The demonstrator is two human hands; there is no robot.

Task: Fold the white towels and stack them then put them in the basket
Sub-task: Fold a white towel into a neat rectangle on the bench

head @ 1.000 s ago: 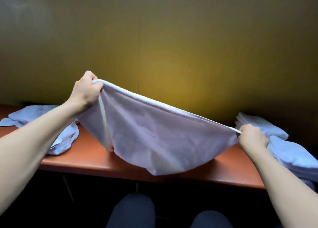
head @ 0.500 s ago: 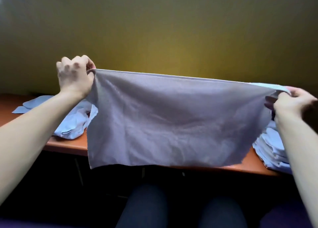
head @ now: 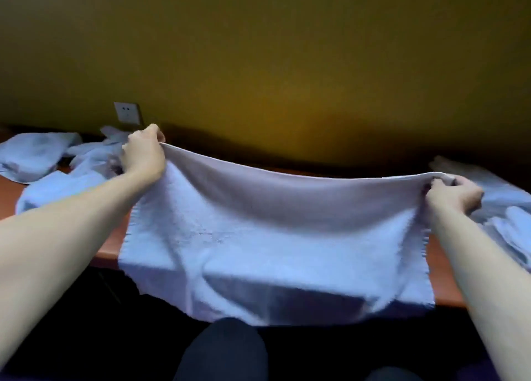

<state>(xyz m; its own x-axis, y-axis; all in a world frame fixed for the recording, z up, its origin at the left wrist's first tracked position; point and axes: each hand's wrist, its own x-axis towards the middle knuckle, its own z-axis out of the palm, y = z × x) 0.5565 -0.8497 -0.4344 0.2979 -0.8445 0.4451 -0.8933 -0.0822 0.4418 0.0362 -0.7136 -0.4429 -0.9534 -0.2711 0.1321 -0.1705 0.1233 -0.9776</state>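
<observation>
A white towel [head: 273,237] is stretched wide between my two hands, its far edge raised and its near part draped over the table's front edge. My left hand [head: 143,153] pinches the far left corner. My right hand [head: 451,193] grips the far right corner. Unfolded white towels [head: 46,156] lie crumpled on the table at the left. A stack of folded towels [head: 505,208] sits at the right, behind my right hand. No basket is in view.
The orange-brown table [head: 112,242] runs across the view against a yellow-green wall. A wall socket [head: 126,113] sits just above the table at the left. My dark-clad knees [head: 224,352] show below the table edge.
Both hands have come down and forward with the towel. It hung in the air before; now its lower part lies on the table and over the front edge.
</observation>
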